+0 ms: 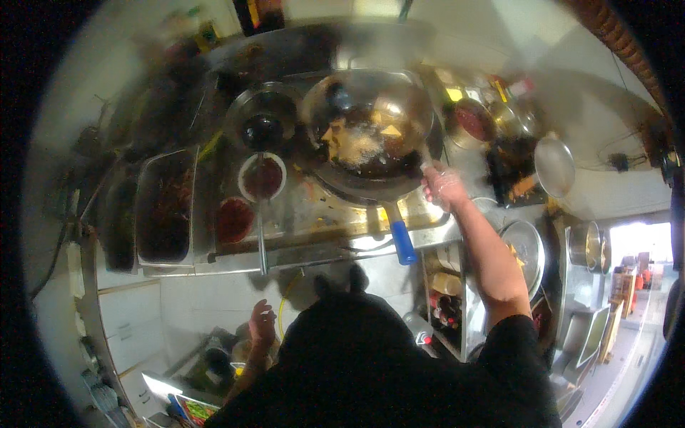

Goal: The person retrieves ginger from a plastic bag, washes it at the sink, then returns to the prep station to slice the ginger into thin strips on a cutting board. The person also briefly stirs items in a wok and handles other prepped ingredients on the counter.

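My right hand (443, 184) is closed around the end of a utensil handle at the right rim of a large wok (348, 184); steam blurs the utensil's head. Pale yellow wedge-shaped pieces (390, 130) and bubbling foam show in the dark liquid inside. The wok's handle has a blue grip (403, 243) and points towards me. Low at my left side, my left hand (262, 321) is raised off the stove with bent fingers, and nothing shows in it. A ladle with a long metal handle (261, 235) lies across a white-rimmed bowl (283, 179) of dark red contents.
A second round pan (233, 125) stands left of the wok. Deep metal containers (193, 214) line the left side. A red-filled bowl (474, 119) and a round strainer or lid (555, 167) are at the right. Below stand a metal tray (539, 251) and a shelf (463, 315).
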Demonstrator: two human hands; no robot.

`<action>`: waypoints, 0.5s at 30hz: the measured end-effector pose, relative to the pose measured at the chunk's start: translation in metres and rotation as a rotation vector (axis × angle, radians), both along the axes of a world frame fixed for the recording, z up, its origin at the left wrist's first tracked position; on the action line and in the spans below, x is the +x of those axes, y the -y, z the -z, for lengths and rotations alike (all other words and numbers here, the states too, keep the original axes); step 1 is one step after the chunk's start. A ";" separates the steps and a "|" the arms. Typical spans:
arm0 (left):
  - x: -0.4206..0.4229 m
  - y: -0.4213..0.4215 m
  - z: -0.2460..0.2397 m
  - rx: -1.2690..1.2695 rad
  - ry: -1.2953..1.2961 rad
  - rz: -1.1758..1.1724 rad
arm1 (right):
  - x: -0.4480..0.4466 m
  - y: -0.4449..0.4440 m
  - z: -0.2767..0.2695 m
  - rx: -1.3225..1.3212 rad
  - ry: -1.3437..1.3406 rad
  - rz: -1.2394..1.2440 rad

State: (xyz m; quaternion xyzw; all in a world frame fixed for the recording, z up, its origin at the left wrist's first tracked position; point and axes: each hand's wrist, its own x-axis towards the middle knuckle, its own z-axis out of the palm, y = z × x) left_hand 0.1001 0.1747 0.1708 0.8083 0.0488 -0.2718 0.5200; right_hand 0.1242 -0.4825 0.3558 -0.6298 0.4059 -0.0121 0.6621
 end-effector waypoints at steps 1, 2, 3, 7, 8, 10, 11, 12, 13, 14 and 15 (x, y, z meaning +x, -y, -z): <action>-0.004 -0.002 0.001 -0.022 0.032 0.005 | 0.005 0.000 0.004 0.080 -0.044 0.007; -0.009 -0.004 0.001 -0.018 0.044 -0.001 | 0.005 -0.006 0.007 0.153 -0.003 0.004; -0.012 -0.004 0.002 0.012 0.026 -0.017 | 0.006 -0.011 0.009 0.242 0.018 -0.001; -0.017 0.001 0.000 0.007 0.115 -0.038 | 0.008 -0.037 0.010 0.519 -0.007 0.092; -0.017 0.004 -0.001 0.017 0.107 -0.046 | 0.009 -0.042 0.009 0.588 -0.008 0.118; -0.016 0.008 -0.006 0.061 0.099 -0.038 | 0.015 -0.049 0.008 0.713 -0.035 0.162; -0.014 0.010 -0.009 0.092 0.100 -0.022 | 0.017 -0.052 0.008 0.733 -0.009 0.148; -0.010 0.012 -0.011 0.141 0.125 0.010 | 0.019 -0.054 0.007 0.747 -0.004 0.151; -0.005 0.015 -0.013 0.167 0.194 -0.058 | 0.020 -0.056 0.007 0.763 0.001 0.155; 0.001 0.020 -0.014 0.212 0.287 -0.111 | 0.020 -0.057 0.006 0.702 0.002 0.126; 0.008 0.026 -0.015 0.275 0.333 -0.174 | 0.019 -0.057 0.005 0.642 0.002 0.097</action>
